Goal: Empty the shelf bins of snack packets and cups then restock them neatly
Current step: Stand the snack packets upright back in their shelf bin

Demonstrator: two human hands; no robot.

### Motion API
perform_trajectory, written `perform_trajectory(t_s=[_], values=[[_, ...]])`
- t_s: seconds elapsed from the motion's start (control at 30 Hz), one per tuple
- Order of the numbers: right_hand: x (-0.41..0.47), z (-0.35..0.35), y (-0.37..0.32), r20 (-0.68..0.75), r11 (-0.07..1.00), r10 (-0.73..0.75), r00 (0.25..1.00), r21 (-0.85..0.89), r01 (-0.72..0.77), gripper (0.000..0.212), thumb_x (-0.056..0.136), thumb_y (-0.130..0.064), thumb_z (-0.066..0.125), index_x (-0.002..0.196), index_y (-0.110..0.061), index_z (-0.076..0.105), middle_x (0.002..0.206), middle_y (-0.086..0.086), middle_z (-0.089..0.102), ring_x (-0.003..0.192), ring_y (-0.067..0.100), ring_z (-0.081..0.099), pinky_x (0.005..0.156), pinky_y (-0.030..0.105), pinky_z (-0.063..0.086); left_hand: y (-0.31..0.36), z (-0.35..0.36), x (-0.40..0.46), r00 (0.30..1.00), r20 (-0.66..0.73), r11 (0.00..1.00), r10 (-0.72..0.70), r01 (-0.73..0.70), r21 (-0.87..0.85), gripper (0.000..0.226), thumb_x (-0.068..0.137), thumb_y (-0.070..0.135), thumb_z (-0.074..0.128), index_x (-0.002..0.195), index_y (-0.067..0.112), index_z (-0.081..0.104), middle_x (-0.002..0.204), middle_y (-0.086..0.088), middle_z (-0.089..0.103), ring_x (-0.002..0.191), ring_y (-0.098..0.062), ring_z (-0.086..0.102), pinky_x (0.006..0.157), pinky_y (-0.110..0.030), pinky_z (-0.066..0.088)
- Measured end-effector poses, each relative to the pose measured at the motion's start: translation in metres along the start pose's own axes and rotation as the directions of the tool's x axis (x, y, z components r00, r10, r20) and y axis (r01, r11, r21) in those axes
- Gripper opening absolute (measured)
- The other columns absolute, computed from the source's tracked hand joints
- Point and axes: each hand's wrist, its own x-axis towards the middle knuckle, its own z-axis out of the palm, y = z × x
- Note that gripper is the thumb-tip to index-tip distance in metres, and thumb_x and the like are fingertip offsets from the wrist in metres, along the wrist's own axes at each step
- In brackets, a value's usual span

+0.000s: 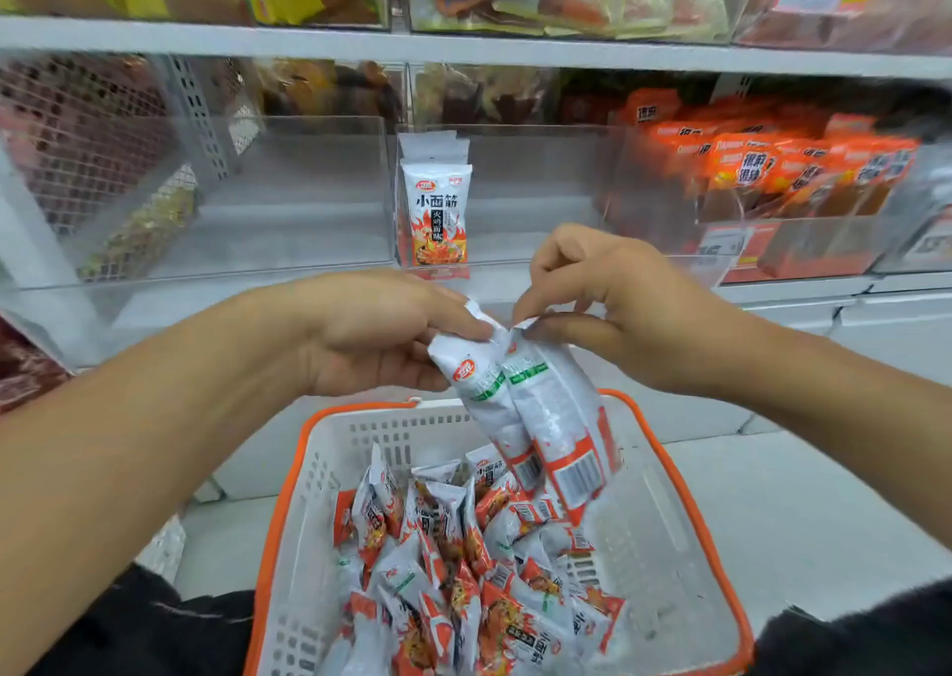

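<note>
Basket (669, 449) is the landmark: white, orange rim, a heap of snack packets (463, 562) inside, too many to count. Just above its far rim, left hand (371, 335) grips one white packet (481, 397); right hand (608, 310) pinches a second packet (561, 418) by its top corner. Beyond the basket, a clear bin (541, 181) holds two upright packets (438, 212); orange packs (772, 160) fill the bin to the right.
</note>
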Motion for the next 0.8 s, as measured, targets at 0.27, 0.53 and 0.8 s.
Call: perform_trajectory(t_s=[0.27, 0.53, 0.8], values=[[0.005, 0.024, -0.015, -0.298, 0.982, 0.16, 0.941, 0.142, -0.122, 0.034, 0.083, -0.008, 0.053, 0.096, -0.026, 0.079, 0.086, -0.011, 0.071, 0.08, 0.007, 0.065, 0.071, 0.027, 0.052, 0.002, 0.012, 0.009, 1.0, 0.026, 0.838, -0.002, 0.016, -0.545, 0.018, 0.093, -0.006, 0.051, 0.102, -0.007, 0.066, 0.09, -0.019, 0.071, 0.067, -0.017, 0.072, 0.063, -0.022, 0.061], [0.001, 0.012, -0.021, 0.036, 0.675, 0.338, 0.941, 0.687, -0.269, 0.028, 0.09, -0.01, 0.068, 0.114, -0.024, 0.068, 0.109, -0.007, 0.075, 0.105, 0.01, 0.069, 0.093, 0.027, 0.054, 0.001, 0.007, 0.013, 0.996, -0.078, 0.774, 0.034, -0.075, -0.628, 0.044, 0.095, -0.014, 0.038, 0.131, 0.002, 0.058, 0.114, -0.018, 0.069, 0.082, -0.017, 0.07, 0.059, -0.019, 0.058], [-0.002, 0.025, -0.017, 0.008, 0.677, 0.453, 0.892, 0.647, -0.35, 0.026, 0.082, -0.001, 0.076, 0.106, -0.011, 0.076, 0.09, 0.012, 0.077, 0.075, 0.018, 0.066, 0.07, 0.042, 0.057, 0.009, 0.014, 0.0, 0.991, -0.105, 0.81, 0.08, -0.126, -0.572, 0.027, 0.095, 0.012, 0.06, 0.119, 0.0, 0.065, 0.104, -0.019, 0.073, 0.074, -0.017, 0.073, 0.064, -0.019, 0.06]])
